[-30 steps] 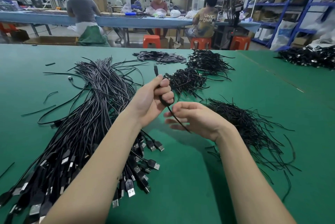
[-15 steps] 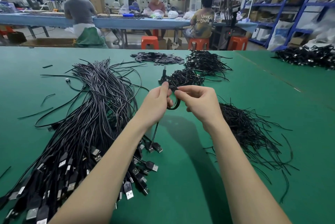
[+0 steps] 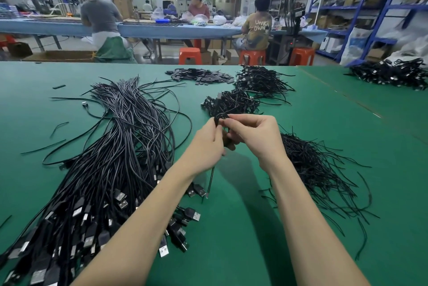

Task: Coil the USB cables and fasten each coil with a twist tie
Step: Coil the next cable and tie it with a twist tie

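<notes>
Head view: both hands met at frame center over the green table (image 3: pixel 301 251). 1 s earlier the left hand (image 3: pixel 209 144) alone gripped the USB cable (image 3: pixel 220 118) and the right hand (image 3: pixel 252 134) trailed the loose run. By now the run was wound into a small coil, pinched between the fingertips of both hands, fingers curled round it. 1 tail (image 3: pixel 211 179) hung below the left hand. My read: coiling of this cable was nearly done, tie not yet on. Twist ties (image 3: pixel 319 169) lay right of center, uncoiled cables (image 3: pixel 111 169) at left, finished coils (image 3: pixel 231 101) just above the hands. Only legible text: "UNKNOWN" on a seated person's shirt (image 3: pixel 258 28), upper right of center.
</notes>
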Motion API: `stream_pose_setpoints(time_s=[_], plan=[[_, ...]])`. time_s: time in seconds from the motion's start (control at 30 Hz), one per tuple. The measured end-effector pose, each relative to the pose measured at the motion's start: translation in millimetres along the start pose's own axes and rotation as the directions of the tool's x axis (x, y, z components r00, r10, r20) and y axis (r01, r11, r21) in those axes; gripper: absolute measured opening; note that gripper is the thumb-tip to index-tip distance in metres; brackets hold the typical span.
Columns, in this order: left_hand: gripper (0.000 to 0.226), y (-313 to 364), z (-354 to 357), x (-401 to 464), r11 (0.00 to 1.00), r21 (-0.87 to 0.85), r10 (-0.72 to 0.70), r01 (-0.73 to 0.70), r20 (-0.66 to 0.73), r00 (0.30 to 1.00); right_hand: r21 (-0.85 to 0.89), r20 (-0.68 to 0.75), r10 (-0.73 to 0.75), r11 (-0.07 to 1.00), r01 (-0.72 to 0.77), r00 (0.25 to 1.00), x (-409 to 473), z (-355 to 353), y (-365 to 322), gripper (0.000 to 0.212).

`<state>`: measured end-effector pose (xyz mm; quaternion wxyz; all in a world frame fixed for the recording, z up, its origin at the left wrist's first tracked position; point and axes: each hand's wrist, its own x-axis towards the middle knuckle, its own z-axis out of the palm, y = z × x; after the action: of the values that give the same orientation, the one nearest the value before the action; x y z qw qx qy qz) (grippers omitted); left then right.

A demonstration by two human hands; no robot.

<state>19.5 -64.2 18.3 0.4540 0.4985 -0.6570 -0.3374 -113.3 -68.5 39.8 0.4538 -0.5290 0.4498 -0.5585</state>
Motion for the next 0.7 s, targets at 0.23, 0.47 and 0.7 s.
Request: stream_pose_setpoints(time_s=[0.23,0.47,0.7], plan=[[0.030,-1,8,-2,0.947,0.308,0.103,-0.092,-0.021,0.994,-0.262,-0.038,-0.075,0.963,0.063,0.996,1,8,-1,0.022],[0.009,-5,22,-2,0.992,-0.127,-0.013,0.017,0.035,0.999,-0.250,-0.145,-0.079,0.968,0.041,0.986,2,-7,-4,0.016],[0.017,-10,25,3,0.915,-0.387,-0.157,0.112,-0.085,0.984,-0.212,0.035,0.085,0.974,-0.076,0.996,1,-27,-13,0.012]])
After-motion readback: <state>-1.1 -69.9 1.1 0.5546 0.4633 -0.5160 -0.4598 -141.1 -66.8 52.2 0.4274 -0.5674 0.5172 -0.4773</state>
